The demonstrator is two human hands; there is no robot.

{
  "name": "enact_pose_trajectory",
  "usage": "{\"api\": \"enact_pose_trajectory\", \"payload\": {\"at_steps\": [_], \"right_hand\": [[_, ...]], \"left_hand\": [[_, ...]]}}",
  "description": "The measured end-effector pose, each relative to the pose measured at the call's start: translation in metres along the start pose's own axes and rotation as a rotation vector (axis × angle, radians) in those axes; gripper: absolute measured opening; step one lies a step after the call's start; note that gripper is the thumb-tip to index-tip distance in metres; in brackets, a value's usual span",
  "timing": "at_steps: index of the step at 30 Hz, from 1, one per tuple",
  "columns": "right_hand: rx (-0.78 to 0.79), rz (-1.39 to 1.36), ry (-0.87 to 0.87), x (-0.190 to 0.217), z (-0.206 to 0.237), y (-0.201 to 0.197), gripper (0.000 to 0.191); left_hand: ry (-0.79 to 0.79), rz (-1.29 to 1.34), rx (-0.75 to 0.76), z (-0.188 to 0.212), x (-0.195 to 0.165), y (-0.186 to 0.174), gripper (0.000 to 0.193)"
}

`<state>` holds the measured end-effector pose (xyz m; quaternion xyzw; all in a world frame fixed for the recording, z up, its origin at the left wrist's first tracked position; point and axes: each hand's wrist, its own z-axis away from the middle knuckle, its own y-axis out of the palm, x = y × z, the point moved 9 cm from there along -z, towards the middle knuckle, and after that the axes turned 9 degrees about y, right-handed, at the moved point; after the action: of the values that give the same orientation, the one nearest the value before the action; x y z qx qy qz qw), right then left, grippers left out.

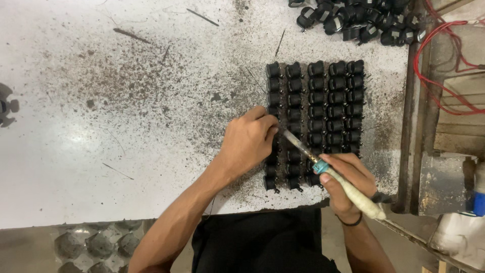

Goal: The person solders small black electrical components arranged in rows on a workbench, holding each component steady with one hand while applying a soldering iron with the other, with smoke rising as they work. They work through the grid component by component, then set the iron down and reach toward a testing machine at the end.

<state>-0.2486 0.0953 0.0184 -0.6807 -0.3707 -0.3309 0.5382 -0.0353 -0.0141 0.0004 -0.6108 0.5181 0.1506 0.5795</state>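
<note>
1. The work surface is a white table [101, 151], worn and heavily speckled with dark burn marks and grit, thickest around the middle and right.
2. A block of small black parts [323, 101] stands in neat rows on the right half of the table, near its front edge.
3. The left hand [248, 141] rests curled on the left side of the block, fingertips pinched narrow on one part in the left column.
4. The right hand [346, 184] is closed around the pale wrapped handle of a soldering iron [328, 169]; its metal tip slants up and left, ending just beside the left fingertips.
5. A loose heap of similar black parts [358, 20] lies at the far right corner.
6. Red wires [444, 60] loop over a grimy metal frame past the table's right edge.
7. A grey moulded tray [96, 245] sits below the front edge, at lower left.
</note>
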Motion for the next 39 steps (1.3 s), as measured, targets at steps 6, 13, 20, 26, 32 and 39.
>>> {"api": "enact_pose_trajectory", "payload": {"at_steps": [6,13,20,26,32,39], "right_hand": [[-0.155,-0.552,0.036,-0.021,0.006,-0.035,0.027],[-0.146,-0.413,0.171,-0.019,0.044,-0.008,0.035],[-0.092,-0.147,0.165,0.003,0.034,-0.004,0.034],[-0.118,-0.388,0.197,-0.013,0.036,-0.004,0.032],[-0.156,-0.504,0.327,-0.029,0.039,-0.004,0.033],[-0.155,-0.443,0.291,-0.023,0.043,-0.001,0.034]], "left_hand": [[0.046,-0.061,-0.166,0.021,-0.023,-0.031,0.010],[0.060,-0.068,-0.073,0.040,-0.028,-0.012,0.024],[0.077,-0.121,0.027,0.031,-0.032,-0.003,0.014],[0.052,-0.117,0.114,0.030,-0.024,0.012,0.015],[0.044,0.007,0.034,0.038,-0.020,0.005,0.022],[-0.019,0.094,0.039,0.030,-0.012,-0.001,0.020]]}}
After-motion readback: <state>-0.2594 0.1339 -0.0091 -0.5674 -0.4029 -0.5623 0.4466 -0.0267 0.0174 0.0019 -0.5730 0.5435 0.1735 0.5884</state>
